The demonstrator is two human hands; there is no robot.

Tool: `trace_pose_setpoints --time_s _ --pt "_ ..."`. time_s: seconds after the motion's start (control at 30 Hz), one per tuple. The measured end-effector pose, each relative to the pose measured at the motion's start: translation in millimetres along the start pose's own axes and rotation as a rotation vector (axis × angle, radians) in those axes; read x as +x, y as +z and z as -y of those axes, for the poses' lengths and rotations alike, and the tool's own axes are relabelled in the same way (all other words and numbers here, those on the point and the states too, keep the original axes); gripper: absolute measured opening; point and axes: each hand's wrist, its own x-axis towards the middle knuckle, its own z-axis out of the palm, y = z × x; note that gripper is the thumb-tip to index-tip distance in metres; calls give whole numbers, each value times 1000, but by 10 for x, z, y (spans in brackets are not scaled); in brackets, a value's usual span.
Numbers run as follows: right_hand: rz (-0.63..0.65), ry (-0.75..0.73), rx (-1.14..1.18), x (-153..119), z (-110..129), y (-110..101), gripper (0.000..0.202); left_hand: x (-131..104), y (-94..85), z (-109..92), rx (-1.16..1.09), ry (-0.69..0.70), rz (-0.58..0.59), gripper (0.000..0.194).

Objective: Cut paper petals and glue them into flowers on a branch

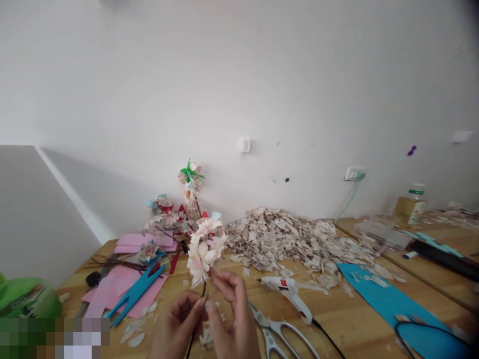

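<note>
A handmade flower branch (205,257), with cream-white petals, pink centres and a thin dark stem, stands upright in front of me. My left hand (182,319) pinches its stem below the blossoms. Close beside it, my right hand (234,316) has its fingers curled around the base of the flowers, the index fingertip just under the petals and the thumb near the stem. Parts of both grips are hidden behind the fingers. To the right of my hands lie metal scissors (279,334) and a white glue gun (286,289) with a black cord.
A heap of dry whitish petals (284,239) spreads along the wall. More flower branches (168,217) lean at the back left, near pink paper (119,284) and a blue paper strip (138,291). Blue sheet (404,306) and glue bottle (409,205) are right; green package (28,299) left.
</note>
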Motion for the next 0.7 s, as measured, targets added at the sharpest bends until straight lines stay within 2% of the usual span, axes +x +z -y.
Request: trace_pose_setpoints --time_s 0.37,0.7 --pt "2 19 -17 0 -2 5 34 12 -35 52 36 17 17 35" --pt "-21 -4 -30 -4 -34 14 33 -1 -19 2 86 21 5 40"
